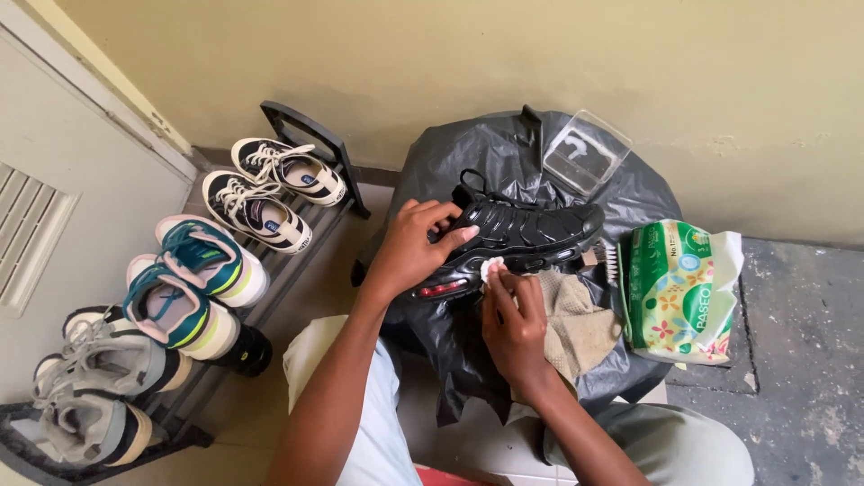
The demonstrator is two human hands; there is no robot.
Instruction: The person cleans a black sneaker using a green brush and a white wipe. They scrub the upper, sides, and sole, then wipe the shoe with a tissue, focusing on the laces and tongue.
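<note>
Black sneaker [517, 236] on its side atop a black plastic bag [504, 162], pinned under the left hand [409, 247], fingers spread over the laces. Right hand [513, 319] just below the sole edge, pinching a small white wipe [492, 268] against it. Best rubbed with short, firm strokes along the sole, grip steady. Beige cloth [576, 324] beside the right hand; tissue pack [677, 292] further right.

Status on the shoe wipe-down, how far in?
Done: set-up is out: black plastic sheet, wipes pack, beige cloth. In hand: left hand steadies the black sneaker while the right hand presses a small white wipe against its side, near the sole. Left: can't tell how much is clean; the sneaker's far side is hidden.
</note>
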